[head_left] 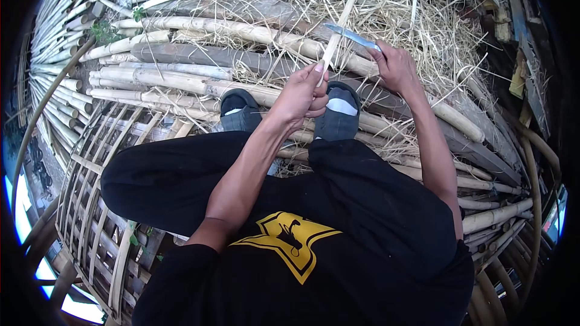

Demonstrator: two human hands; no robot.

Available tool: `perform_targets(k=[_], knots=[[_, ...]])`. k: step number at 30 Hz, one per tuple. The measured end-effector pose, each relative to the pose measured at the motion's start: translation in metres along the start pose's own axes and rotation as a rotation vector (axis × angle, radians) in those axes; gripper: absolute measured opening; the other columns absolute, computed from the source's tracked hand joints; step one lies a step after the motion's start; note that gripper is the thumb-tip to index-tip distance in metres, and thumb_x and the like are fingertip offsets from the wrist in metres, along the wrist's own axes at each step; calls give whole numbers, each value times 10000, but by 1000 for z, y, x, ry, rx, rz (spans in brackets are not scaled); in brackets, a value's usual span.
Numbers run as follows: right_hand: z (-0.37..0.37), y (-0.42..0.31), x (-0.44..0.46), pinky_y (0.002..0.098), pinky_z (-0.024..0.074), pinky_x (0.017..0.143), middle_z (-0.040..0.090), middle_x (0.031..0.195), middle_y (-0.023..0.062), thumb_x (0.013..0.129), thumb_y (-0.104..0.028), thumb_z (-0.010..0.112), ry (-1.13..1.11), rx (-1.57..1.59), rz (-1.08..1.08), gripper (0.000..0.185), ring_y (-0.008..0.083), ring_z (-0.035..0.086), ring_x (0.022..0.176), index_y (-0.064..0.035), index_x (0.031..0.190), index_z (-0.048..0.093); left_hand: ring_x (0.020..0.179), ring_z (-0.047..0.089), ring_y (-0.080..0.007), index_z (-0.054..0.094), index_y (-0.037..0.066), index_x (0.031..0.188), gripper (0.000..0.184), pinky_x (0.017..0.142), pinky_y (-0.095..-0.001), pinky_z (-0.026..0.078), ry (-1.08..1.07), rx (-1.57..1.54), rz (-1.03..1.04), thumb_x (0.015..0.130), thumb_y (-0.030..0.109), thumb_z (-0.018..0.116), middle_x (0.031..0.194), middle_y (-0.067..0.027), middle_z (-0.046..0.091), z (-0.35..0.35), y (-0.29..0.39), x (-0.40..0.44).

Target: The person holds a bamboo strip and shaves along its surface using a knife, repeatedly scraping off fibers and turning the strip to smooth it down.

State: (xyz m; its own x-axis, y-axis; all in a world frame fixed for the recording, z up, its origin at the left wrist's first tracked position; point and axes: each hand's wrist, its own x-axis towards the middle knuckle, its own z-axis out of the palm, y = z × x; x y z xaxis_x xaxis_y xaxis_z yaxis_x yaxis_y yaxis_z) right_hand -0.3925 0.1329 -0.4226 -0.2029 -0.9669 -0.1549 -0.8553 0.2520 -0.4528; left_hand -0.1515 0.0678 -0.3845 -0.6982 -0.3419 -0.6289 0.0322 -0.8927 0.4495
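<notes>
My left hand point(307, 92) is closed around the near end of a pale bamboo strip point(348, 9), thumb along its top. The strip slants up and away, out past the top edge of the view. In my right hand point(396, 67) is a knife point(356, 37), its handle hidden by my fingers. Its bluish-grey blade points left and lies across the strip, a short way beyond my left hand. Whether the edge bites into the bamboo I cannot tell.
My feet in dark sandals point(338, 115) rest on bamboo poles point(199, 24). Thin shavings point(393, 0) cover the poles ahead and to the right. At left stands a woven bamboo lattice point(99, 199), with stacked pole ends point(66, 108) beyond it. A dark plank point(205, 55) lies among the poles.
</notes>
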Motion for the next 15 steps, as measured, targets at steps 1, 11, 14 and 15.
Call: perform_targets(k=[1, 11, 14, 15], knots=[[-1, 6, -1, 481, 421, 531, 536, 548, 175, 969, -405, 430, 3, 4, 0, 374, 401, 567, 574, -66, 877, 558, 385, 201, -25, 475, 92, 912, 251, 327, -199, 170, 1, 4, 0, 1013, 315, 423, 576, 64, 288, 2, -1, 0], [21, -27, -15, 450, 389, 567, 529, 609, 210, 984, -431, 406, -222, 624, 176, 511, 398, 519, 603, 10, 757, 529, 400, 198, -34, 446, 77, 902, 270, 344, -212, 164, -28, 25, 45, 1032, 295, 355, 589, 55, 273, -1, 10, -1], [10, -60, -25, 457, 393, 551, 531, 593, 206, 982, -422, 413, -197, 378, -7, 494, 409, 531, 587, 4, 761, 531, 389, 197, -35, 455, 83, 908, 245, 331, -205, 169, -27, -27, 49, 1032, 264, 346, 578, 54, 280, -2, 12, -1], [10, -63, -28, 457, 393, 551, 531, 593, 206, 982, -422, 413, -193, 376, -7, 494, 409, 531, 587, 4, 761, 531, 382, 199, -33, 461, 85, 918, 225, 320, -201, 172, -35, -47, 37, 1029, 246, 350, 577, 54, 292, -3, 13, -1]])
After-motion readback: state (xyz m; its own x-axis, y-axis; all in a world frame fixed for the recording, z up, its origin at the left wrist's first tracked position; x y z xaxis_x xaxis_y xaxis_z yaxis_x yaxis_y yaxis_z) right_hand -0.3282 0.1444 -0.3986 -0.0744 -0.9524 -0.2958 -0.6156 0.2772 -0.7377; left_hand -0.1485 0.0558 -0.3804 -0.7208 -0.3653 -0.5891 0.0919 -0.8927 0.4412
